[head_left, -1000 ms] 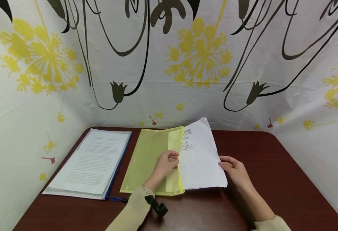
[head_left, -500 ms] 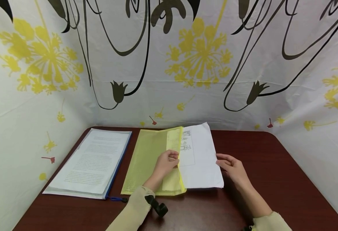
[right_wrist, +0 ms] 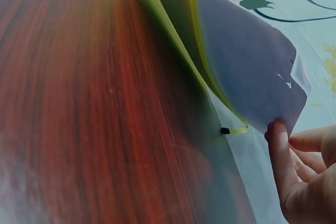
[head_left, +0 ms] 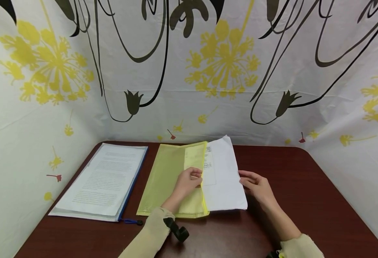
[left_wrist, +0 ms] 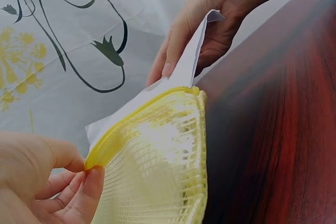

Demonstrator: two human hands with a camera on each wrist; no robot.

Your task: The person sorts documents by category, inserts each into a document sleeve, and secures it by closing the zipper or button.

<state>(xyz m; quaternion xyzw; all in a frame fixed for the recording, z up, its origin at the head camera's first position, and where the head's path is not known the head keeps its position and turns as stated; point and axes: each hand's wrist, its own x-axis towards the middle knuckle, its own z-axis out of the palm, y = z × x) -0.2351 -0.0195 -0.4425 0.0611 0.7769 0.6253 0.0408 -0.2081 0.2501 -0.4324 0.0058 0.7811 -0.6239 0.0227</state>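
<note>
A yellow mesh zipper pouch point(head_left: 163, 179) lies at the middle of the table, its open side facing right. White paper sheets point(head_left: 227, 179) stand partly inside it, their right part sticking out; printed figures show near the pouch's edge. My left hand point(head_left: 187, 182) pinches the yellow zipper edge point(left_wrist: 105, 148) between thumb and fingers, lifting it off the sheets. My right hand point(head_left: 258, 186) holds the outer right edge of the sheets between thumb and fingers. In the right wrist view the sheets point(right_wrist: 247, 51) bow, with a small tear close to their outer corner.
To the left lies a blue-edged clear pouch with a printed page point(head_left: 102, 182) on top and a blue zipper cord point(head_left: 131, 221) beside it. The dark red wooden table point(head_left: 305, 200) meets a patterned white cloth point(head_left: 189, 79) behind. A black strap point(head_left: 177, 231) hangs from my left wrist.
My right hand has moved left with the sheets, and less of them sticks out of the yellow pouch. My left hand keeps its pinch on the zipper edge.
</note>
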